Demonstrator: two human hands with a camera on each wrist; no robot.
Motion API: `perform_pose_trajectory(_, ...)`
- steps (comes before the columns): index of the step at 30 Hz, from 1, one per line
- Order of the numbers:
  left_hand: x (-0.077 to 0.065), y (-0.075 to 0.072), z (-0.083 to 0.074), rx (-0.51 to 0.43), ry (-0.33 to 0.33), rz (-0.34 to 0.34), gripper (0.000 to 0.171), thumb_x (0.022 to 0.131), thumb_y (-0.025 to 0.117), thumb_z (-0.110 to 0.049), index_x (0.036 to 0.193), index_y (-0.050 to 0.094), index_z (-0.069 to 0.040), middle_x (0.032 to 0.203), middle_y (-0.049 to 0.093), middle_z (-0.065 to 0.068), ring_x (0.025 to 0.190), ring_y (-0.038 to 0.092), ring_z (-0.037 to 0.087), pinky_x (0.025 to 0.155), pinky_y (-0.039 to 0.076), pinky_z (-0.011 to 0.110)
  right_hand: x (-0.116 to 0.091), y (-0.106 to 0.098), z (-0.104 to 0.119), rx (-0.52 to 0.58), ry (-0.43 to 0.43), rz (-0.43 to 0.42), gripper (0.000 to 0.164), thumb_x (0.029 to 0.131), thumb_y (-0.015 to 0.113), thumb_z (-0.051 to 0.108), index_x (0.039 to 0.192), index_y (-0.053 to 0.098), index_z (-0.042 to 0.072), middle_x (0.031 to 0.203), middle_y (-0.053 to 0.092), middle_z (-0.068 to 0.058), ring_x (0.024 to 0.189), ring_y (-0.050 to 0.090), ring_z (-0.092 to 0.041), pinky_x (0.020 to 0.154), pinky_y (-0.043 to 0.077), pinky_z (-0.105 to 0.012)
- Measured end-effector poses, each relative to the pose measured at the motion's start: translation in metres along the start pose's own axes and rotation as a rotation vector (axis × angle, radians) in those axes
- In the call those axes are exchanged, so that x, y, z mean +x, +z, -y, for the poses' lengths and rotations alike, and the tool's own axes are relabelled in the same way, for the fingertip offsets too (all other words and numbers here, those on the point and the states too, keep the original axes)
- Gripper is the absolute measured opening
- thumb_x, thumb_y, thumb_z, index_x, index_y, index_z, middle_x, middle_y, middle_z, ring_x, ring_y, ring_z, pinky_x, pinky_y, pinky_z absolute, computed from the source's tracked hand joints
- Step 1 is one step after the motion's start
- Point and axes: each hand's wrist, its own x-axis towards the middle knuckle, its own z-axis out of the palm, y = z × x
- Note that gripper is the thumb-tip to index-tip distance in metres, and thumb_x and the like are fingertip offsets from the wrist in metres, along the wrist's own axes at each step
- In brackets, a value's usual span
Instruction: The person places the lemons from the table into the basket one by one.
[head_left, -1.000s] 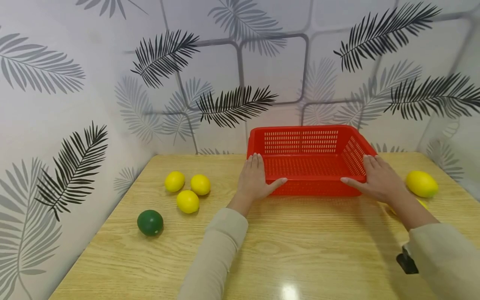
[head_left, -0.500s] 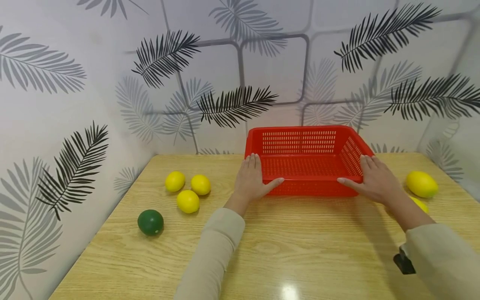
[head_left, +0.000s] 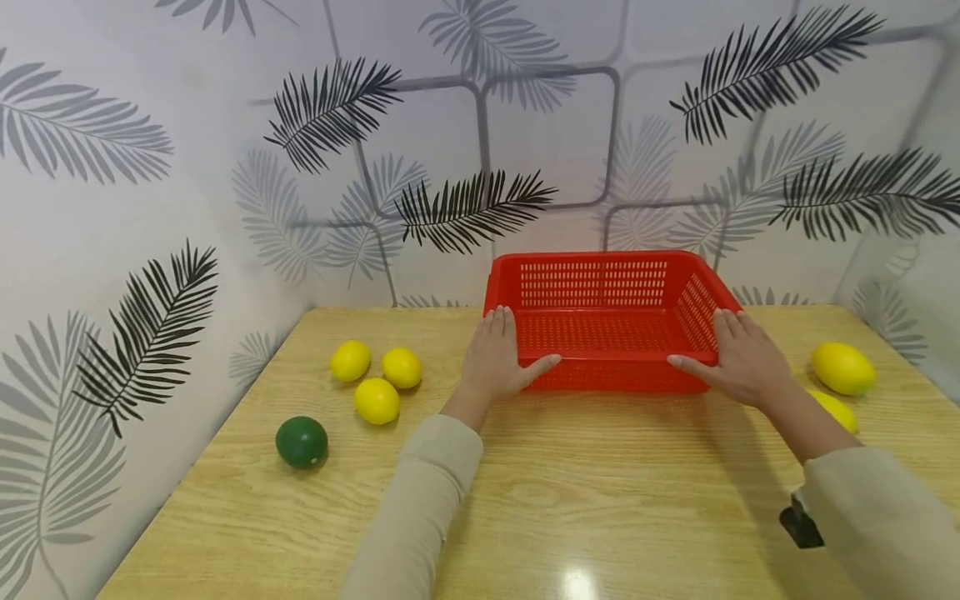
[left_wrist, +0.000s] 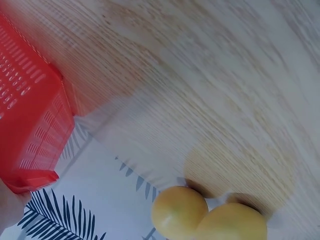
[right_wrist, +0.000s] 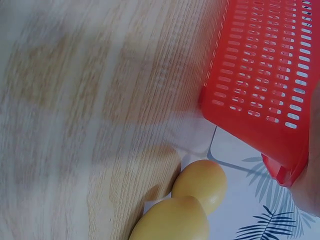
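Note:
A red plastic basket [head_left: 600,372] with slotted walls stands on the table against the wall, with nothing visible inside. My left hand [head_left: 491,354] touches its left front corner, fingers straight along the side and thumb stretched across the front. At the opposite front corner my right hand [head_left: 742,358] lies in mirror fashion, thumb pointing inward. Both palms face the basket's ends. In the left wrist view the basket's wall [left_wrist: 42,135] shows at the left edge; in the right wrist view its slotted wall [right_wrist: 260,75] fills the upper right.
Left on the wooden table [head_left: 555,500] lie three yellow lemons [head_left: 377,401] and a dark green, rounded fruit [head_left: 302,442]. Right of my right hand are two larger yellow fruits, one with a greenish tip [head_left: 843,368], the other [head_left: 834,411] partly behind my forearm. A patterned wall [head_left: 555,150] borders the back.
The basket has slid slightly to the left, and both hands have moved left along with it. More of the near yellow fruit on the right now shows beside my forearm.

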Motion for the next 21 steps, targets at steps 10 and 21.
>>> perform_pose_trajectory(10, -0.003, -0.001, 0.007, -0.014, -0.004, 0.003, 0.097, 0.085, 0.033, -0.07, 0.147, 0.013, 0.001, 0.156, 0.013, 0.015, 0.144, 0.013, 0.029, 0.119, 0.01, 0.035, 0.002, 0.003, 0.006, -0.012, -0.007, -0.03, 0.103, 0.086, 0.042, 0.066, 0.135, 0.021, -0.021, 0.139, 0.025, -0.042, 0.129, 0.021, -0.055, 0.109, 0.018, -0.061)
perform_pose_trajectory(21, -0.005, -0.003, 0.015, -0.027, -0.006, 0.005, 0.097, 0.085, 0.034, -0.07, 0.147, 0.012, 0.0, 0.156, 0.013, 0.015, 0.144, 0.013, 0.029, 0.119, 0.01, 0.036, 0.003, 0.006, 0.013, -0.004, -0.009, -0.029, 0.103, 0.086, 0.041, 0.066, 0.137, 0.02, -0.021, 0.141, 0.024, -0.041, 0.13, 0.019, -0.055, 0.11, 0.015, -0.061)
